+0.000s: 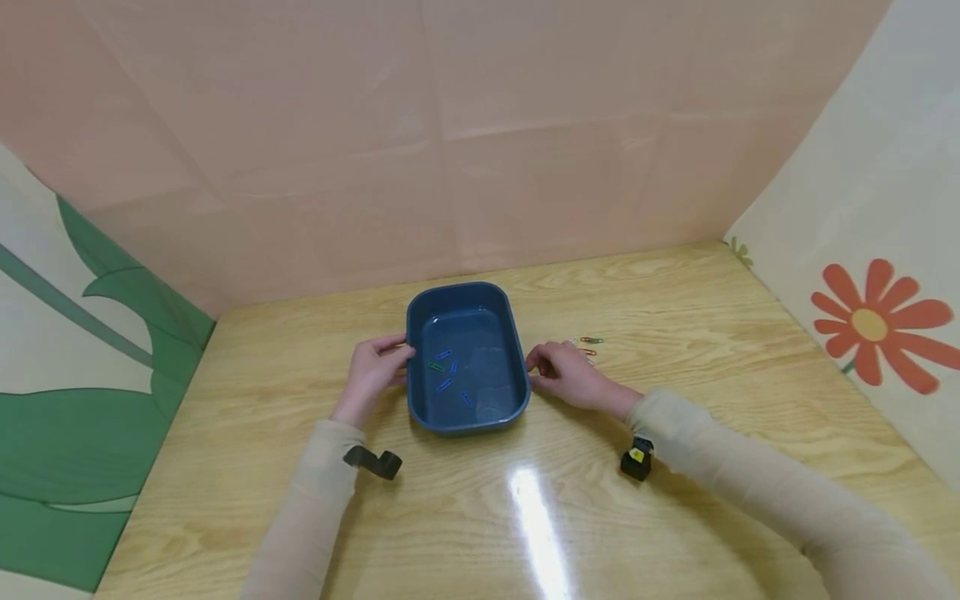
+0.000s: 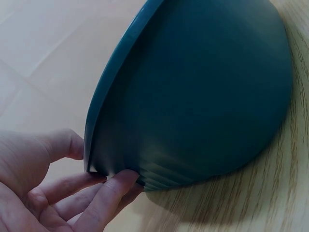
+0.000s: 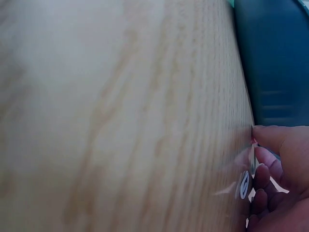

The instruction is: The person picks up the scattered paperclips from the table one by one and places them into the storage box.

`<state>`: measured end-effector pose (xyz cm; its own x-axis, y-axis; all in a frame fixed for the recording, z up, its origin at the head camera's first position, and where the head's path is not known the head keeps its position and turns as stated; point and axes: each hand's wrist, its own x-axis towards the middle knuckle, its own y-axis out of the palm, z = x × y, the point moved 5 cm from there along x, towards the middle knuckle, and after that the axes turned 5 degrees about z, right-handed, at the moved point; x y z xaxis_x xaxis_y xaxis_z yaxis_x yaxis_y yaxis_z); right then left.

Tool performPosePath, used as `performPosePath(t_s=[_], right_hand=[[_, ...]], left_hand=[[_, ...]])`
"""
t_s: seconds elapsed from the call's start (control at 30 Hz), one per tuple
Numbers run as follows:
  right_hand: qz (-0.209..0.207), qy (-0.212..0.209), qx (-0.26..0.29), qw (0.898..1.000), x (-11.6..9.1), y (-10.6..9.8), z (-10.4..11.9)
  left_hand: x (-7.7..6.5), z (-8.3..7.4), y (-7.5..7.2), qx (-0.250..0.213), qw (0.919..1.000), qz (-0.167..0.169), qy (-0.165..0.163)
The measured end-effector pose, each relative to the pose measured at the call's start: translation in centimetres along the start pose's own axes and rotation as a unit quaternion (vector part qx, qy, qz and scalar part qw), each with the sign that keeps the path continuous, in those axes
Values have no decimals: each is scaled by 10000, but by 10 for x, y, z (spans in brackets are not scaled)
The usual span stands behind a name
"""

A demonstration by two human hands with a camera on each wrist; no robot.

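A dark blue plastic tub [image 1: 487, 350] sits on the table, with several blue paper clips [image 1: 446, 384] and a green paper clip [image 1: 437, 367] inside. My left hand [image 1: 372, 375] grips its left side, thumb at the rim and fingers against the outer wall [image 2: 207, 96]. By the tub's right wall, my right hand [image 1: 572, 375] has thumb and forefinger together at the tabletop, pinching a small red paper clip [image 3: 253, 140]. Close to those fingers lies a white paper clip [image 3: 244, 184].
Beyond the right hand lie a few loose clips, among them a green and red pair [image 1: 592, 340] and a red one [image 1: 587, 352]. A pink sheet [image 1: 450, 167] hangs behind the wooden table [image 1: 465, 517]. Flower-printed panels [image 1: 870, 325] flank it.
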<state>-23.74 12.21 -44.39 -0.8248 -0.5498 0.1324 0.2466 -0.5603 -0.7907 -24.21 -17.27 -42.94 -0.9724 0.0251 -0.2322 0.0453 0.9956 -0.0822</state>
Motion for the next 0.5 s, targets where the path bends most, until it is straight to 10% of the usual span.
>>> performPosePath(t_s=[0.5], right_hand=[[-72,1,-93,9999,-2,1,-4]], left_hand=[[-2,-1,0,51,10000,36,-39]])
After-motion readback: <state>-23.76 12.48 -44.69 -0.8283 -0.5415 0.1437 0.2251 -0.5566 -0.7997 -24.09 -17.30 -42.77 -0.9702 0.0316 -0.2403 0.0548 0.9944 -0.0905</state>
